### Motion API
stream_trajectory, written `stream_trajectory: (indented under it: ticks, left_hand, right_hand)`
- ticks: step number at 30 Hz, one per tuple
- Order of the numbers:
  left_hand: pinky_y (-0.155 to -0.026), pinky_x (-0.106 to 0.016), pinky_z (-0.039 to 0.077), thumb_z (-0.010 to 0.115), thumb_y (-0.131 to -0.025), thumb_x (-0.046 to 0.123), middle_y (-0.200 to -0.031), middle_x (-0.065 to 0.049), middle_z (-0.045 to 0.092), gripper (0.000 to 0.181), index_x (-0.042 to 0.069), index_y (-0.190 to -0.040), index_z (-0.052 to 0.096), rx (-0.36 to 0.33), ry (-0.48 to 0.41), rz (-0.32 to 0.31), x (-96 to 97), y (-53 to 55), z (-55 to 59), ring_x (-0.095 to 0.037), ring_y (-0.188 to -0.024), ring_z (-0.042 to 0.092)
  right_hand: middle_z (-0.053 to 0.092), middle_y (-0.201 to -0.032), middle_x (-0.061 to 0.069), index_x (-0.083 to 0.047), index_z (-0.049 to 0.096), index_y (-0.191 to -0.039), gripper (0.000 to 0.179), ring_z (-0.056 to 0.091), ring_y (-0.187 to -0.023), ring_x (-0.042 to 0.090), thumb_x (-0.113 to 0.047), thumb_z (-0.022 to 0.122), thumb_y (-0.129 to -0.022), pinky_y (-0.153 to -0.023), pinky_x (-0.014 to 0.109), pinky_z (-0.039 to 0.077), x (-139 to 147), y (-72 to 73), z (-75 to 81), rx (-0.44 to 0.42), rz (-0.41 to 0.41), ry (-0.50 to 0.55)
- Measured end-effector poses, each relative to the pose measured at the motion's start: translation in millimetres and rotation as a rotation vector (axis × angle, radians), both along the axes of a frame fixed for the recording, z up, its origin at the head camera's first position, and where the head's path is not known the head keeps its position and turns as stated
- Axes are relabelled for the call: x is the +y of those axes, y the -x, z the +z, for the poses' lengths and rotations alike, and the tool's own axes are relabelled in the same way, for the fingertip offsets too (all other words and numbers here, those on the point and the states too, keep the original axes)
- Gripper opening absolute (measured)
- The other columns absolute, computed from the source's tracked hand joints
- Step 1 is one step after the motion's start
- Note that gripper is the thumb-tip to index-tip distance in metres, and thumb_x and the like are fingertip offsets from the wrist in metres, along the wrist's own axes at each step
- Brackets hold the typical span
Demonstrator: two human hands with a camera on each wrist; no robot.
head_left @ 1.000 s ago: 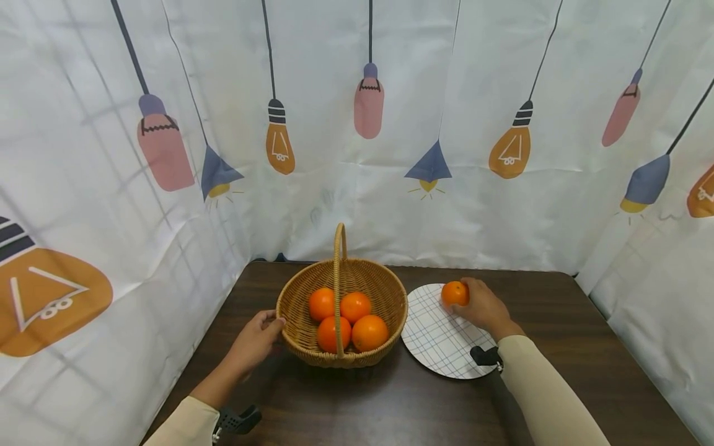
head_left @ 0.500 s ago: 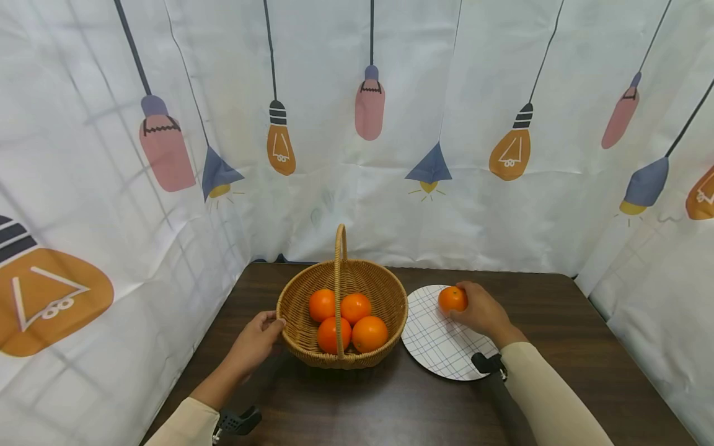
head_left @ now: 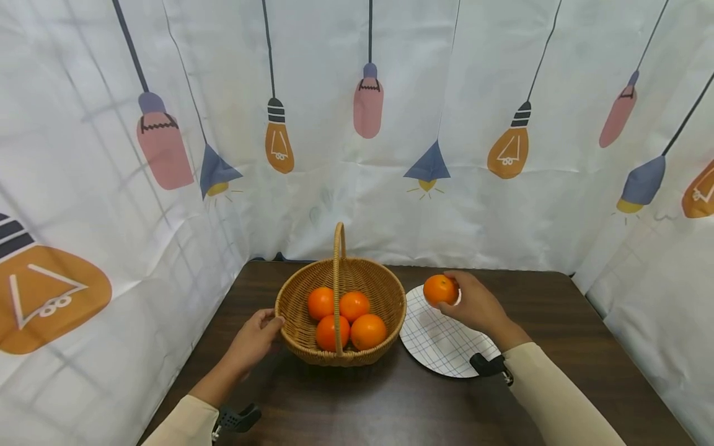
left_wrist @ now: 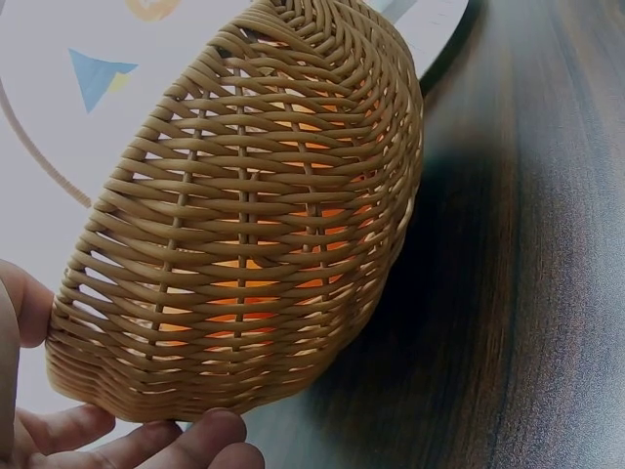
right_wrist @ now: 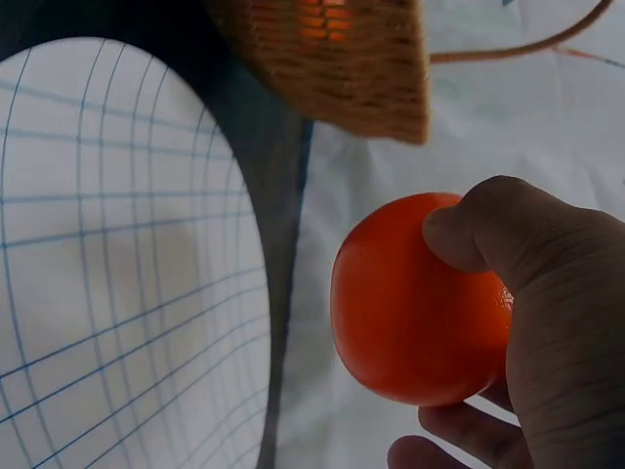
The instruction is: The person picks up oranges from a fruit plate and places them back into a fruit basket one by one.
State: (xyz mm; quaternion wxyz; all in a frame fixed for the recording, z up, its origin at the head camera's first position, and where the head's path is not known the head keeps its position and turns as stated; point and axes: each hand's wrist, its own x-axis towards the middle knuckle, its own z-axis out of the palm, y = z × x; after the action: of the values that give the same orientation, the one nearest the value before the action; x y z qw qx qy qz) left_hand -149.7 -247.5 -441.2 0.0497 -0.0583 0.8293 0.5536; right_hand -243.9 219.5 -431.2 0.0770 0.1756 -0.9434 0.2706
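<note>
A wicker basket with a tall arched handle holds several oranges. My left hand grips its left rim, thumb at the edge and fingers against the outside weave, as the left wrist view shows. In my right hand is another orange, pinched between thumb and fingers. The right wrist view shows it raised off the white plate with blue grid lines. This plate lies just right of the basket, and in the head view the held orange overlaps its far left part.
The dark wooden table extends in front of basket and plate. A white curtain printed with lamps and bulbs hangs behind the table and along both sides.
My right hand has lifted the orange off the plate and carried it left, nearer the basket. My left hand has kept its grip on the basket rim.
</note>
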Motion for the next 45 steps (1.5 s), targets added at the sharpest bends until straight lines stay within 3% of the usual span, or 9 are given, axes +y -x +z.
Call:
stream_trajectory:
  ticks: [9, 21, 32, 45]
  left_hand:
    - [-0.089, -0.051, 0.058, 0.049, -0.109, 0.032, -0.141, -0.033, 0.049, 0.061, -0.008, -0.152, 0.032, -0.007, 0.013, 0.0, -0.5, -0.1, 0.6, -0.041, -0.119, 0.06]
    - [-0.088, -0.051, 0.059, 0.05, -0.109, 0.032, -0.138, -0.032, 0.051, 0.061, -0.009, -0.151, 0.032, 0.0, 0.016, 0.003, 0.3, -1.8, 0.5, -0.039, -0.116, 0.062]
    - [-0.088, -0.051, 0.059, 0.05, -0.109, 0.031, -0.137, -0.032, 0.052, 0.06, -0.009, -0.15, 0.033, 0.011, 0.014, 0.003, 0.4, -2.6, 1.2, -0.039, -0.116, 0.062]
    - [-0.088, -0.052, 0.059, 0.05, -0.109, 0.033, -0.139, -0.032, 0.051, 0.062, -0.009, -0.151, 0.032, 0.003, 0.008, -0.001, -1.5, -0.5, -1.4, -0.04, -0.119, 0.061]
  right_hand:
    - [0.057, -0.138, 0.018, -0.003, 0.052, -0.143, 0.075, 0.062, -0.112, 0.034, -0.03, 0.086, -0.082, -0.089, 0.053, 0.057, -19.7, -9.7, 22.3, 0.037, 0.033, 0.003]
    - [0.057, -0.137, 0.012, -0.01, 0.054, -0.143, 0.071, 0.061, -0.108, 0.027, -0.031, 0.086, -0.083, -0.086, 0.048, 0.056, -41.0, -13.2, 37.3, 0.06, 0.09, 0.022]
    - [0.057, -0.137, 0.008, -0.013, 0.055, -0.141, 0.068, 0.06, -0.104, 0.023, -0.032, 0.085, -0.083, -0.086, 0.042, 0.055, -70.7, -12.8, 38.8, 0.06, 0.146, 0.051]
    - [0.057, -0.137, 0.007, -0.012, 0.054, -0.142, 0.069, 0.061, -0.105, 0.021, -0.032, 0.085, -0.084, -0.086, 0.041, 0.055, -94.4, -10.0, 32.7, 0.023, 0.157, 0.041]
